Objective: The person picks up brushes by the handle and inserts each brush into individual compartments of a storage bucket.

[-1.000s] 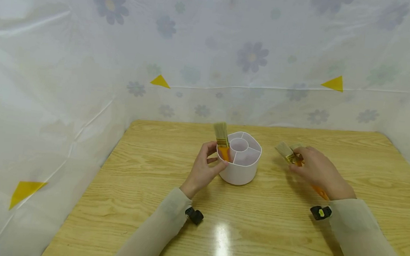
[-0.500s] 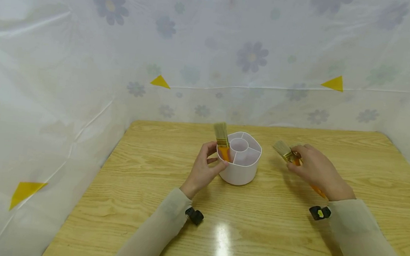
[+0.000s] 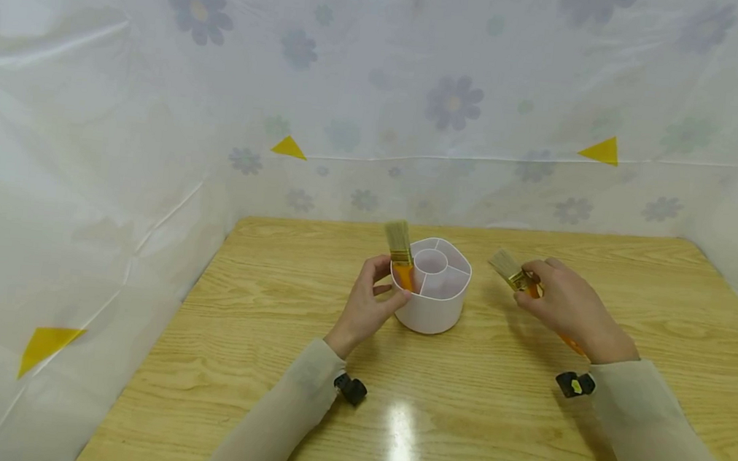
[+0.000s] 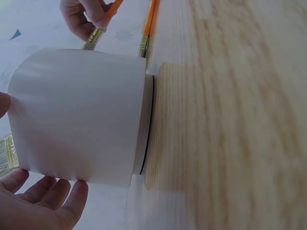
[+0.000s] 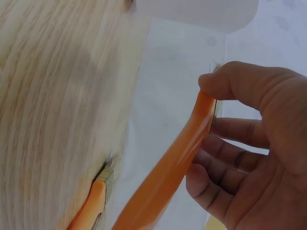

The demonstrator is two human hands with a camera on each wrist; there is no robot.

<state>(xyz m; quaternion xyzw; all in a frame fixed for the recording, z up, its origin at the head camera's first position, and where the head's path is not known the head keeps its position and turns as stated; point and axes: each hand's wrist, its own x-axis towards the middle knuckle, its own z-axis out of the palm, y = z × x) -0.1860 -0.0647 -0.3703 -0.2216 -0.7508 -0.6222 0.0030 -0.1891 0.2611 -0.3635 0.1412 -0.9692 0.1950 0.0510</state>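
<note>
Lifting a paintbrush (image 3: 515, 274) off the surface (image 3: 458, 414), the right hand (image 3: 563, 302) has just started its job. The thumb and fingers (image 5: 230, 132) pinch the orange handle near the metal band, and the hairy tip points toward ten o'clock. One more brush (image 5: 93, 201) lies flat on the wood just under it, waiting.

The white holder (image 3: 433, 287) stands near the middle of the surface, at about nine o'clock from the right hand. It has a round cup in the middle and little rooms around it. One brush (image 3: 400, 251) stands in the room at the nine o'clock side, with its hairs sticking up.

The left hand (image 3: 365, 307) is at the holder's nine o'clock side. Its fingers are loosely bent; the thumb rests on the white wall and the fingertips are up by the standing brush. I cannot tell if they pinch that brush or only touch it. From the left wrist view the palm looks open beside the wall (image 4: 76, 115).

I think the step now is carrying the brush over to the holder. The next move, I guess, calls for tipping the brush so the handle points down, then moving it toward nine o'clock over a free room. The left hand would do well to keep the holder from sliding.

The right forearm lies low, coming from five o'clock. The left forearm comes from seven o'clock.
</note>
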